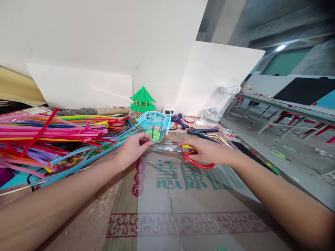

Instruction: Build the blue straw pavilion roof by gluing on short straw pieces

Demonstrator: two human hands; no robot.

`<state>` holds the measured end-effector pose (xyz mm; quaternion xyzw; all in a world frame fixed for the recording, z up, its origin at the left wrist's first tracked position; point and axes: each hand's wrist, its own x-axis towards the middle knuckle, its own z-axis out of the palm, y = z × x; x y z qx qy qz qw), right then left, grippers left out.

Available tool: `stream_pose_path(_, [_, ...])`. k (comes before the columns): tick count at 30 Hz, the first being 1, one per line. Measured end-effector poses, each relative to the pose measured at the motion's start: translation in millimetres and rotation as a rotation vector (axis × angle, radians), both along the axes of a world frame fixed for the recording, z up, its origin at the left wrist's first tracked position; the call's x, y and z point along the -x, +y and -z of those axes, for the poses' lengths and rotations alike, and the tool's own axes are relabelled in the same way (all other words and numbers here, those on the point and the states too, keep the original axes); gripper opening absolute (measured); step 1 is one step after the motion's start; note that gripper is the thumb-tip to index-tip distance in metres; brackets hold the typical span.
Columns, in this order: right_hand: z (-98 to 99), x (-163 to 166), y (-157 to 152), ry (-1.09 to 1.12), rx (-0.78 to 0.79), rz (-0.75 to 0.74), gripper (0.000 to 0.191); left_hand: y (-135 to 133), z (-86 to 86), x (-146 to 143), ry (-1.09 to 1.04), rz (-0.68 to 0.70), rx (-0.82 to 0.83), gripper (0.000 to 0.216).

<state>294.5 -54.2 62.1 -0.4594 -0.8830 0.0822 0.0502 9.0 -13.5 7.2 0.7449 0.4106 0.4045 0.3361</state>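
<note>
Left hand point(134, 149) and right hand point(206, 150), engaged in close work

Left hand: thumb and fingertips pressed together, a small light-blue piece point(152, 140) pinched at their ends.

Right hand: curled about the handles of steel-bladed scissors with red and yellow grips point(171, 148). The blades are pointed leftward, their tips lying just beside the left fingertips. Whether the blades are parted cannot be told.

Position: the piece is held over the table point(91, 223), near the front of an openwork light-blue model of thin rods with a pale-green base point(154, 120). Whether the model is touched cannot be told.

Handling, as judged: for a clean cut, the piece is best steadied close to the cutting line, with the fingertips kept clear of the edges. Anything tough is better severed nearer the pivot than at the tips, where slipping is likelier. The model should be left unbumped by wrist or blade.

Also listed: a heaped bundle of multicoloured fuzzy stems point(52, 130), at left; a green tiered-roof model point(143, 99), behind the light-blue one; dark-blue-handled pliers point(202, 132), beyond the right hand.
</note>
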Motion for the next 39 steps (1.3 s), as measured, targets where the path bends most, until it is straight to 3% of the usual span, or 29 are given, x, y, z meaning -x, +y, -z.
stream_pose_path(5, [7.7,3,-1,-0.015,-0.009,-0.053,0.048,-1,5.6,1,0.133,-0.086,-0.15,0.024])
stream_pose_path(11, [5.3,7,-2,-0.042,-0.092,-0.124,0.037,-1,7.0,0,0.143,-0.041,-0.201,0.022])
stream_pose_path(18, [8.8,24,-6,-0.009,-0.331,0.02,0.027,-5,6.2,0,0.087,-0.019,-0.153,0.024])
stream_pose_path(25, [17.5,29,-7,-0.013,-0.467,-0.031,0.021,-13,2.4,-4,0.088,0.022,-0.097,0.035])
stream_pose_path(28, [17.8,34,-6,0.092,-0.469,0.01,0.018,-14,4.1,-7,0.066,0.079,-0.037,0.036])
stream_pose_path(31, [19.5,44,-1,0.373,-0.317,0.128,0.021,-14,5.3,-8,0.053,0.112,-0.007,0.027])
stream_pose_path(36, [21.0,62,15,0.961,0.331,0.32,0.042,-16,4.0,-9,0.034,0.159,0.018,0.018])
stream_pose_path(39, [19.7,72,23,1.16,0.546,0.394,0.045,-17,3.7,-8,0.012,0.172,0.024,0.018])
